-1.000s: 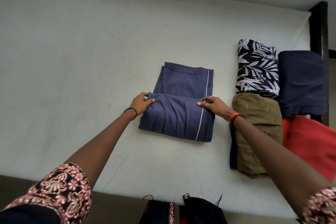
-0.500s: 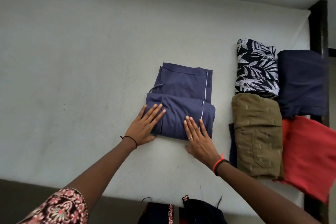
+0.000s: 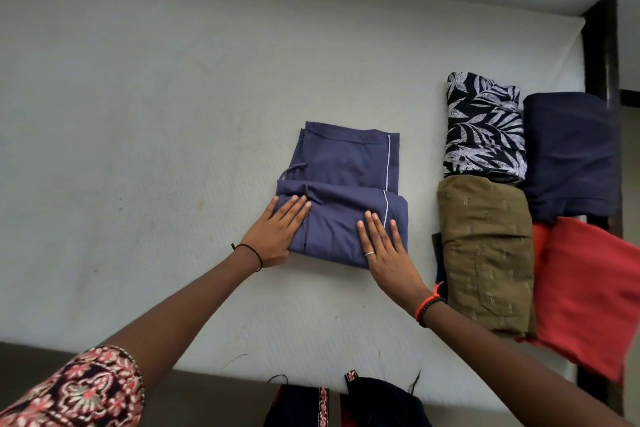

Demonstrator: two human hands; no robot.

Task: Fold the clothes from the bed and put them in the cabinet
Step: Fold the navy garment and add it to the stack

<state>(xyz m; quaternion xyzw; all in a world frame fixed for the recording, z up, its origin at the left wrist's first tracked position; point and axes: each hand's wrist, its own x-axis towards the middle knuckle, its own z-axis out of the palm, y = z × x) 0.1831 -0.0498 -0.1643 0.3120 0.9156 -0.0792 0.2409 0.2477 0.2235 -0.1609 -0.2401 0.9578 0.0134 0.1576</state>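
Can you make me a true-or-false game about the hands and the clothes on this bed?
1. The left hand and the right hand both lie flat on the folded blue trousers with white piping. True.
2. The black-and-white leaf-print garment lies just beyond the folded olive-brown garment. True.
3. The olive-brown garment lies left of the blue trousers. False: it lies to their right.
4. The red cloth lies on top of the blue trousers. False: it lies at the right edge of the white mattress, apart from them.
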